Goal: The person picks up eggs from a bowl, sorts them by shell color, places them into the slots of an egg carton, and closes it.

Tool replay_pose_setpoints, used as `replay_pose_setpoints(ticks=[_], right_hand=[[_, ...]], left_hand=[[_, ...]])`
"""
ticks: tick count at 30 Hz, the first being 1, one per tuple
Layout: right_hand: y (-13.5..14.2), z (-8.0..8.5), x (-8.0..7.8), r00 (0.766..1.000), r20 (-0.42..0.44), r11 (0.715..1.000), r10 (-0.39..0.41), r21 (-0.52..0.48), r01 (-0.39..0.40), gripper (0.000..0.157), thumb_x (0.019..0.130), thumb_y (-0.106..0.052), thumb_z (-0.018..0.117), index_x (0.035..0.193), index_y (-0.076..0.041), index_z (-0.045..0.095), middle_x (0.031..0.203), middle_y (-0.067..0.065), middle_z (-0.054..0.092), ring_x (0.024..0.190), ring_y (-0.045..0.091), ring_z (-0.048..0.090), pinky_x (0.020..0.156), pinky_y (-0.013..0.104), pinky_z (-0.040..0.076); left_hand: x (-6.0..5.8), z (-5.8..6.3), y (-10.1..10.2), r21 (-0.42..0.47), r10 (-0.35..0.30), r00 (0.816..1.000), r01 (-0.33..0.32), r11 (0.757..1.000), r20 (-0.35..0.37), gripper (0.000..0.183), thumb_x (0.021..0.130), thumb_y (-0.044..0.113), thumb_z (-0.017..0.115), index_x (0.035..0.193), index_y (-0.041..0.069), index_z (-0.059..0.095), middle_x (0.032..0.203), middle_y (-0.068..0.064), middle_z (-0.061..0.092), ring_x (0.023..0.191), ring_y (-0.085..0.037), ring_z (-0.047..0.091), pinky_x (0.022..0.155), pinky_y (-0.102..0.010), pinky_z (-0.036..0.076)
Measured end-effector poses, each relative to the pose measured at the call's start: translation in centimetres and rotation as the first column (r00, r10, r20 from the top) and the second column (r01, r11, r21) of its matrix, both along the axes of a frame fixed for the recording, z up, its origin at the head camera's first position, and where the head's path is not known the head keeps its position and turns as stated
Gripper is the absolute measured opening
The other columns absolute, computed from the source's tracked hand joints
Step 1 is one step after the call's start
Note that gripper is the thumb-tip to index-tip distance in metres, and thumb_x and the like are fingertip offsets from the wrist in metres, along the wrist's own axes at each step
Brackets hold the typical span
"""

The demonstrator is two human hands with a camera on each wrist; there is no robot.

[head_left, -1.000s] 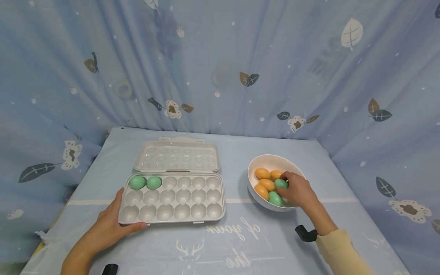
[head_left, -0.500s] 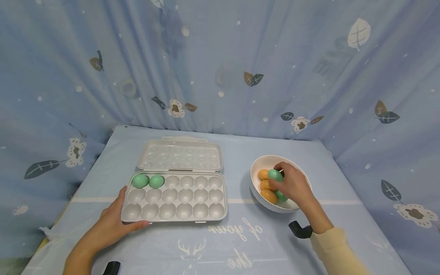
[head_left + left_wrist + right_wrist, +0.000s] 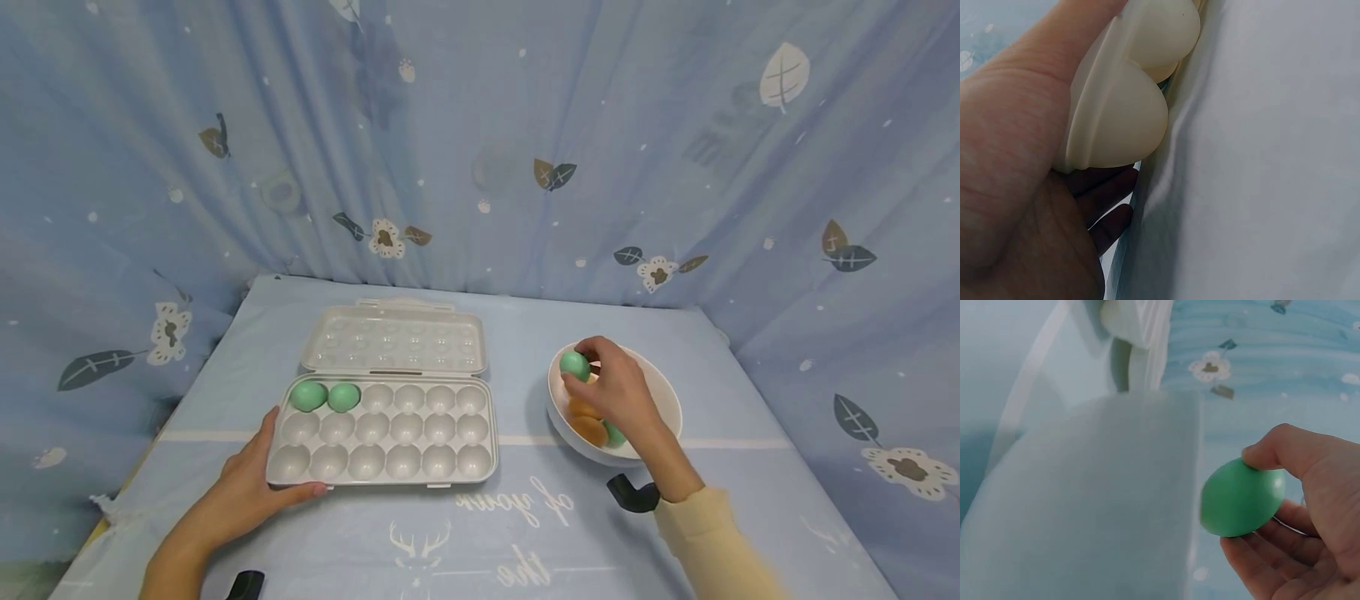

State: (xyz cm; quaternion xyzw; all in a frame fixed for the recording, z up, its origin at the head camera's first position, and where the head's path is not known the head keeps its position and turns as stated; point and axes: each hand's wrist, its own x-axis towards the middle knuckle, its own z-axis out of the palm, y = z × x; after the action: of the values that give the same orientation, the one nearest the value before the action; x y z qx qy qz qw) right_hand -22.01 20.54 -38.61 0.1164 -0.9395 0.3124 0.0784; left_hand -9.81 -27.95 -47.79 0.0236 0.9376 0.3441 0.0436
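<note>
Held between the thumb and fingers of my right hand (image 3: 617, 387) is a green egg (image 3: 575, 366), above the left rim of a white bowl (image 3: 663, 398). The right wrist view shows the green egg (image 3: 1242, 497) beside the blurred bowl wall (image 3: 1097, 506). Under the hand, orange eggs (image 3: 589, 430) and another green egg (image 3: 614, 434) lie in the bowl, partly hidden. My left hand (image 3: 238, 479) grips the near left corner of an open egg carton (image 3: 381, 428), thumb along its front edge. Two green eggs (image 3: 308, 396) fill the carton's back-left cups.
The carton's lid (image 3: 396, 340) lies folded back behind it. A pale blue printed cloth (image 3: 517, 533) covers the table, and a patterned blue curtain (image 3: 480, 150) hangs behind. Black wrist-camera pieces (image 3: 632, 493) show near both wrists.
My right hand has lifted the green egg from among the others and moved it left, up to the bowl's rim. My left hand stays on the carton.
</note>
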Motion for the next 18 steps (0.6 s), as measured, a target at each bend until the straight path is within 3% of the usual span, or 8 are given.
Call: replay_pose_setpoints(ticks=[6,18], right_hand=[[-1.9,0.3,-0.1,0.998,-0.042,0.998,0.056,-0.040,-0.058,0.048,0.089,-0.016,0.079,0.131,-0.002,0.061,0.123,0.013,0.066,0.112,0.030,0.066,0.097,0.046,0.058],[-5.4,0.9,-0.3,0.977,-0.158,0.981,0.144,-0.106,-0.162,0.039,0.087,-0.011,0.081,0.121,-0.004,0.064,0.116,0.010,0.065,0.107,0.025,0.066,0.092,0.040,0.060]], left_hand=[[0.0,0.0,0.0,0.002,-0.003,1.000,0.003,1.000,0.001,0.138,0.079,0.056,0.085,0.164,0.006,-0.011,0.163,-0.035,0.022,0.140,-0.061,0.033,0.101,-0.077,0.036],[0.0,0.1,0.0,-0.002,-0.001,1.000,0.001,1.000,0.007,0.138,0.080,0.057,0.085,0.164,0.007,-0.012,0.163,-0.035,0.021,0.139,-0.062,0.033,0.100,-0.078,0.036]])
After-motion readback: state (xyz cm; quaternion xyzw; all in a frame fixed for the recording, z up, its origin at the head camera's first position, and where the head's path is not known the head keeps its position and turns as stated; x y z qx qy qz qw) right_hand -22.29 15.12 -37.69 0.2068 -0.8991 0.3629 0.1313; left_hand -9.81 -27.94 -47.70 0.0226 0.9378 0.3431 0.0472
